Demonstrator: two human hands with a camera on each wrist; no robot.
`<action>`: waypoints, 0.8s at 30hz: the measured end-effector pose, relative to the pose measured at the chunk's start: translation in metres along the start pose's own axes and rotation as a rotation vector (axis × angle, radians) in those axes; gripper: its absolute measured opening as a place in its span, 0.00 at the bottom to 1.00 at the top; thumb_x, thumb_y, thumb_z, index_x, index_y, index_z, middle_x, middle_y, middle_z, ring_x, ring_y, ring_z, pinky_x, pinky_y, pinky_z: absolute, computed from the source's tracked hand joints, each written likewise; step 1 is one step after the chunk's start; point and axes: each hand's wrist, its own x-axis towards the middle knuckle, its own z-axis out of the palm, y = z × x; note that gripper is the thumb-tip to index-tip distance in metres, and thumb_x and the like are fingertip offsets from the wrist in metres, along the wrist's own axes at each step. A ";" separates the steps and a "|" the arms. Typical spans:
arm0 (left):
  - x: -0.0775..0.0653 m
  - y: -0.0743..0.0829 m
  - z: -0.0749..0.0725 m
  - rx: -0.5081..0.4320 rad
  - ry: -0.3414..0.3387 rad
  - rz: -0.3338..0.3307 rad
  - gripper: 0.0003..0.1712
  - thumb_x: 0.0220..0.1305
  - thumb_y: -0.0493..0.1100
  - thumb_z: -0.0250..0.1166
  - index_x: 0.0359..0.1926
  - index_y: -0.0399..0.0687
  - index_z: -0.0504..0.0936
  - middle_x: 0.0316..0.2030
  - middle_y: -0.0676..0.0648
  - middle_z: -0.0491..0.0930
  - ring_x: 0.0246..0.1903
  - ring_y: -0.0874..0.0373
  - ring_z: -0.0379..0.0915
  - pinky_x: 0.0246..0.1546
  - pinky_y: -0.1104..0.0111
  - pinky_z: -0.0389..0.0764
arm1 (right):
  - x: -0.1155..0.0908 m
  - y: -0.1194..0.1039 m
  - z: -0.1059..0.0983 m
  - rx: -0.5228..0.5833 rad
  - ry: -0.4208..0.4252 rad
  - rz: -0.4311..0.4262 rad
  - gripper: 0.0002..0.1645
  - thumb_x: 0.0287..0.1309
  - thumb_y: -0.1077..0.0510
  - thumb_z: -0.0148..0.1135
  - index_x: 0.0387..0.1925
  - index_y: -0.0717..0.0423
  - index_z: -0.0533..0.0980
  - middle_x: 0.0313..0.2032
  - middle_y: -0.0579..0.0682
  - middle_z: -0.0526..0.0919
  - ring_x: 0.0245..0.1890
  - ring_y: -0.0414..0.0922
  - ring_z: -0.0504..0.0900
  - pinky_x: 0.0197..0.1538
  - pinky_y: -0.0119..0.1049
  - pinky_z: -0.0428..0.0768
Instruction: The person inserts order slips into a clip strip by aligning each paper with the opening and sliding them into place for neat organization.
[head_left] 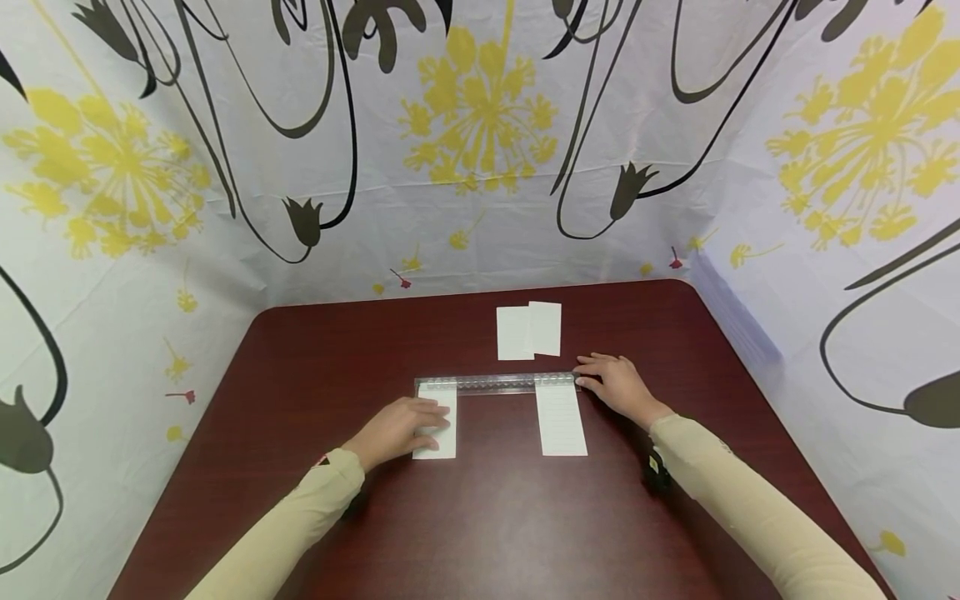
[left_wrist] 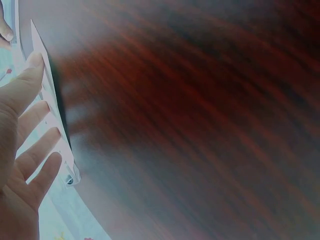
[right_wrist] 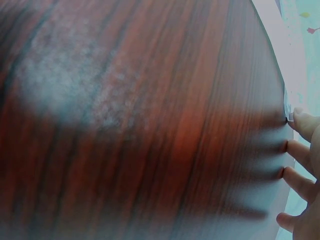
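Note:
A clear ruler-like strip [head_left: 495, 384] lies crosswise on the table, over the far ends of two white paper pieces. My left hand [head_left: 401, 427] rests on the left paper piece [head_left: 435, 450], its fingers spread across it. In the left wrist view, the thumb and fingertips touch this paper [left_wrist: 54, 90]. Beside the right paper piece [head_left: 562, 425], my right hand [head_left: 618, 386] has its thumb at the strip's right end. Its fingers spread out on the table in the right wrist view, where the strip's end [right_wrist: 288, 107] meets the thumb.
Two overlapping white cards [head_left: 514, 333] lie behind the strip on the dark red-brown table [head_left: 480, 517]. A patterned white cloth [head_left: 480, 225] hangs around the back and sides, close to the table's edges.

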 end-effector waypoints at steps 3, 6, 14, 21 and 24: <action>0.000 0.000 0.000 -0.001 0.000 -0.005 0.25 0.57 0.55 0.71 0.54 0.51 0.85 0.59 0.50 0.82 0.62 0.52 0.76 0.62 0.56 0.77 | 0.000 0.000 0.000 -0.002 0.003 -0.002 0.22 0.66 0.53 0.62 0.58 0.55 0.80 0.64 0.57 0.77 0.69 0.61 0.70 0.69 0.71 0.59; 0.000 0.001 0.000 -0.002 -0.005 -0.013 0.25 0.57 0.55 0.71 0.54 0.52 0.85 0.59 0.51 0.82 0.62 0.53 0.76 0.62 0.56 0.76 | -0.001 0.001 0.000 -0.003 0.012 -0.005 0.21 0.65 0.53 0.62 0.57 0.55 0.80 0.64 0.57 0.77 0.69 0.61 0.70 0.68 0.71 0.59; 0.002 0.002 0.001 0.003 -0.021 -0.025 0.25 0.58 0.56 0.70 0.54 0.53 0.85 0.60 0.52 0.81 0.63 0.54 0.75 0.64 0.56 0.76 | -0.001 0.000 0.001 0.004 0.018 -0.012 0.21 0.65 0.53 0.62 0.57 0.55 0.80 0.64 0.57 0.78 0.69 0.60 0.70 0.68 0.71 0.59; 0.006 0.003 0.001 0.011 -0.026 -0.011 0.24 0.59 0.56 0.69 0.55 0.53 0.85 0.60 0.52 0.82 0.63 0.53 0.75 0.64 0.56 0.75 | -0.001 0.000 0.000 0.002 0.014 -0.010 0.21 0.65 0.53 0.62 0.57 0.55 0.80 0.64 0.57 0.77 0.69 0.60 0.70 0.68 0.71 0.59; 0.008 0.004 0.001 0.011 -0.030 -0.011 0.24 0.59 0.56 0.69 0.55 0.53 0.85 0.60 0.52 0.82 0.63 0.53 0.75 0.64 0.56 0.75 | 0.000 0.000 0.000 0.003 0.016 -0.011 0.21 0.65 0.53 0.62 0.57 0.55 0.80 0.64 0.57 0.77 0.69 0.60 0.70 0.68 0.71 0.58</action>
